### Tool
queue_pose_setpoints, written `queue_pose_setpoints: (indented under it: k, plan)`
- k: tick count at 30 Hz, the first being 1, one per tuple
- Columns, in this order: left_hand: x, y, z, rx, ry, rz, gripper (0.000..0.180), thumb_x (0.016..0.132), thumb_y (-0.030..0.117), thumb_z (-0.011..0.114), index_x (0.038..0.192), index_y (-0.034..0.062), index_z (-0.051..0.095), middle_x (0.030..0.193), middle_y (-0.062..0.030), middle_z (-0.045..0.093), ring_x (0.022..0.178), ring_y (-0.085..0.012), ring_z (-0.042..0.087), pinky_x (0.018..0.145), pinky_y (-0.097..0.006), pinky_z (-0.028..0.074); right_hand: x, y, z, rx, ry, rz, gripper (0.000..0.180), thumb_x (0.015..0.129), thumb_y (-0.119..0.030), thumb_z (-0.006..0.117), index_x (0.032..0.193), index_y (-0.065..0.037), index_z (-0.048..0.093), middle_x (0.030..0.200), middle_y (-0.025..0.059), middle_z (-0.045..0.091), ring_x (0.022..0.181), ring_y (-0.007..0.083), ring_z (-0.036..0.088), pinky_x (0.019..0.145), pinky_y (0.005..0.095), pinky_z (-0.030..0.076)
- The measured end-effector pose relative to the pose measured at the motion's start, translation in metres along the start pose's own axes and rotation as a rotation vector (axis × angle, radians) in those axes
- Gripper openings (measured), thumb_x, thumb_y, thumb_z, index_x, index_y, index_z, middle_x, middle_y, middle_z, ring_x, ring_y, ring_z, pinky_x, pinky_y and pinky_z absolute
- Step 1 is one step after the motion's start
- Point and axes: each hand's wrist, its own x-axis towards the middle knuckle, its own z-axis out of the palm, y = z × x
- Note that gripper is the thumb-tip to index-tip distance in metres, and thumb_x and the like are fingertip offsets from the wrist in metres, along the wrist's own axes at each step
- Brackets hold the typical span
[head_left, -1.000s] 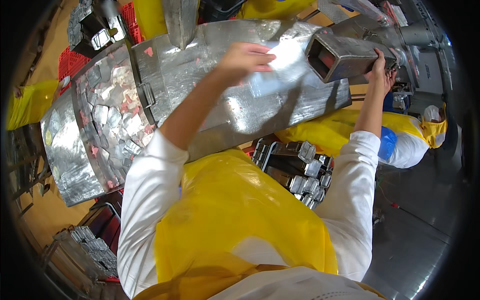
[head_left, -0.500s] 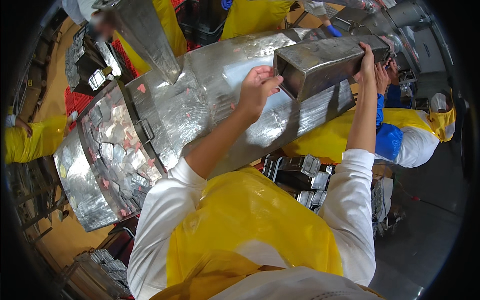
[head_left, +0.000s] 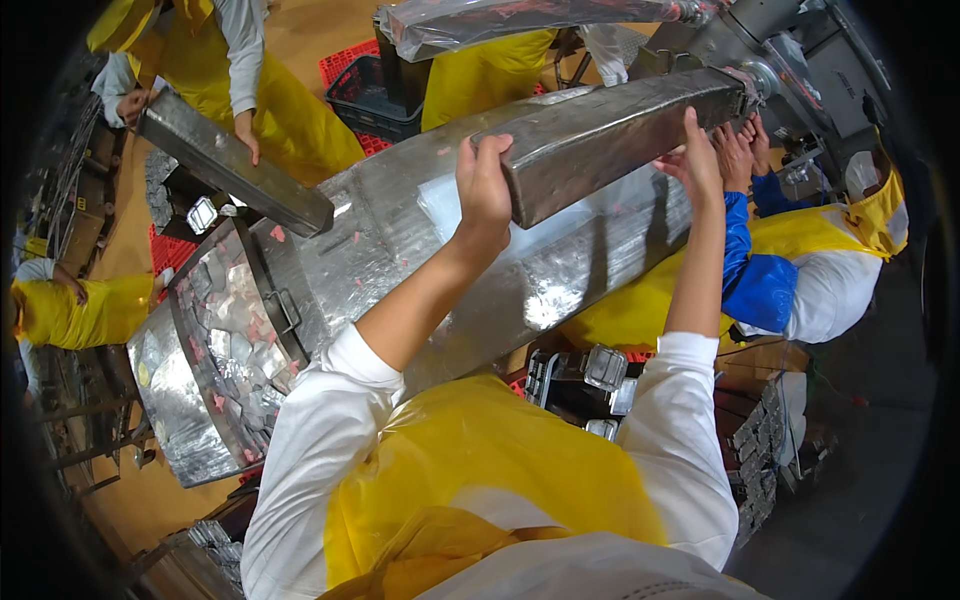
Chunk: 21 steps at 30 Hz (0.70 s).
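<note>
Beyond the half-open right hand (head_left: 697, 165), the nozzle (head_left: 765, 78) is met by the mould (head_left: 610, 145) (left hand (head_left: 483, 195) cupping its end, contents hidden).

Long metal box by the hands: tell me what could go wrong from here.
The long metal box might slip from the left hand at its end. The right hand might be bumped, being close to a co-worker's hands. The pale sheet on the metal table might slide if the box comes down on it.
</note>
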Motion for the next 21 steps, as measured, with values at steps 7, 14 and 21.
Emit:
queue_pose_setpoints:
  k: [7,14,21]
  plan:
    - [-0.01,0.03,-0.052,0.053,0.047,-0.081,0.024,0.09,0.031,0.052,0.097,0.0092,0.056,0.097,-0.0058,0.054,0.092,-0.0179,0.051,0.086,-0.032,0.042,-0.027,0.008,-0.021,0.248,0.202,-0.242,0.051,0.096,-0.034,0.06,0.125,0.007,0.049,0.097,0.0156,0.06,0.078,0.0239,0.067,0.07,0.0343,0.059]
    - [-0.06,0.098,-0.082,0.119,0.23,-0.179,0.044,0.08,0.045,0.059,0.109,0.0119,0.06,0.11,-0.0095,0.062,0.102,-0.026,0.058,0.092,-0.04,0.046,0.011,0.001,-0.047,0.376,0.289,-0.229,0.042,0.095,-0.031,0.062,0.11,0.007,0.054,0.093,0.0149,0.059,0.079,0.0275,0.066,0.072,0.0359,0.059]
    - [-0.109,0.158,-0.164,0.183,0.379,-0.052,0.029,0.082,0.039,0.061,0.098,0.0145,0.058,0.101,-0.004,0.061,0.096,-0.0225,0.058,0.088,-0.037,0.047,0.048,0.038,-0.044,0.494,-0.244,0.071,0.058,0.095,-0.05,0.055,0.124,0.0,0.053,0.114,0.0173,0.062,0.102,0.0309,0.065,0.084,0.0409,0.057]
